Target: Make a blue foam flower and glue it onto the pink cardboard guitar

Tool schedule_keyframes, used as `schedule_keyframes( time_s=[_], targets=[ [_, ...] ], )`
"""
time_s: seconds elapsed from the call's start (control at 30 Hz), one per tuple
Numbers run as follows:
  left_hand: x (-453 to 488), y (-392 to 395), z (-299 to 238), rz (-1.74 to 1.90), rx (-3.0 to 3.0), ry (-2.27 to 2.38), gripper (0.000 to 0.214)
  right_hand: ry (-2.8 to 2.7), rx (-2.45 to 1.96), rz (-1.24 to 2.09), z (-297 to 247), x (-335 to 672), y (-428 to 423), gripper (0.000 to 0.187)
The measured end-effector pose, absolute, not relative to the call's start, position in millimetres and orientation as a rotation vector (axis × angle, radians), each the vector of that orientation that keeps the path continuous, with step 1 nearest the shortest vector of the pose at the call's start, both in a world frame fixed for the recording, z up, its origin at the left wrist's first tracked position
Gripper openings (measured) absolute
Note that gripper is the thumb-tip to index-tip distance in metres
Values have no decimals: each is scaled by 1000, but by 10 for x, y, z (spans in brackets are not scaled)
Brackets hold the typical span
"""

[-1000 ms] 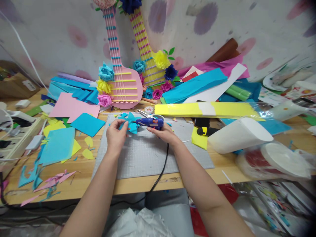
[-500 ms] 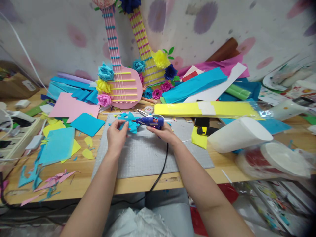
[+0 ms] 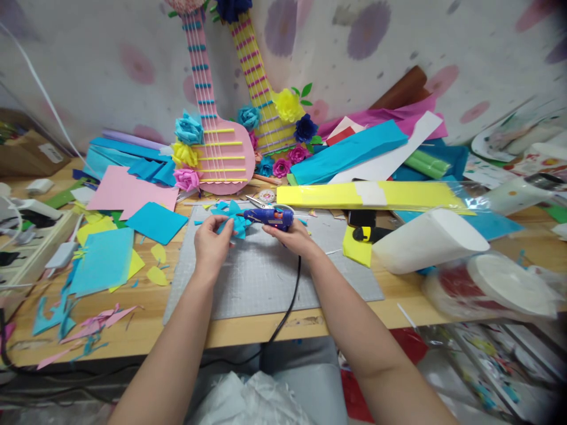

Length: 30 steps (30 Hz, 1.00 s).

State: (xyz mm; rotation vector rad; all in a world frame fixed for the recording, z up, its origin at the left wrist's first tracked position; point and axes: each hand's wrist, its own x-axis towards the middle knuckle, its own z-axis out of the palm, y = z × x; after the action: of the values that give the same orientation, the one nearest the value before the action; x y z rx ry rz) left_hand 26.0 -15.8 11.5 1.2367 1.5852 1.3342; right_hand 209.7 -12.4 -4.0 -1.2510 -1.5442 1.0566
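My right hand is wrapped round a blue hot glue gun, its nozzle pointing left. Pinched in the fingers of my left hand is a blue paper flower with its petals spread. The nozzle tip reaches the near side of the flower; whether it touches a petal I cannot tell. Both hands are over the far part of a grey cutting mat. Just behind the glue gun lie scissors, partly hidden. A black cord runs from the gun down over the table edge.
Two paper guitars, one pink and one yellow, lean on the wall. Blue paper sheets and scraps lie left. A yellow paper pack, a white roll and a bagged tub are right.
Almost nothing differs. My left fingers have shifted very slightly to the right along the flower, while the glue gun stays nearly in place.
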Motion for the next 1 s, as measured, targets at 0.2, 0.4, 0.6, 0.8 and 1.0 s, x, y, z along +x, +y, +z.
schedule_keyframes(
  time_s=[0.2, 0.4, 0.6, 0.8, 1.0],
  targets=[
    [131, -131, 122, 1365, 1378, 1651, 24, -1489, -1265, 1031, -13, 2100, -110, 36],
    [-149, -4, 316, 1382, 2020, 1763, 12, -1401, -1252, 1015, -50, 2111, -73, 36],
    [-246, 181, 364, 983, 2970, 1521, 18, -1354, -1264, 993, -55, 2106, -73, 37],
    [-181, 205, 278, 547, 3300, 1315, 26, -1366, -1247, 972, -54, 2110, -67, 37],
    [-62, 165, 222, 355, 3277, 1353, 25, -1384, -1239, 965, -50, 2114, -60, 38]
  ],
)
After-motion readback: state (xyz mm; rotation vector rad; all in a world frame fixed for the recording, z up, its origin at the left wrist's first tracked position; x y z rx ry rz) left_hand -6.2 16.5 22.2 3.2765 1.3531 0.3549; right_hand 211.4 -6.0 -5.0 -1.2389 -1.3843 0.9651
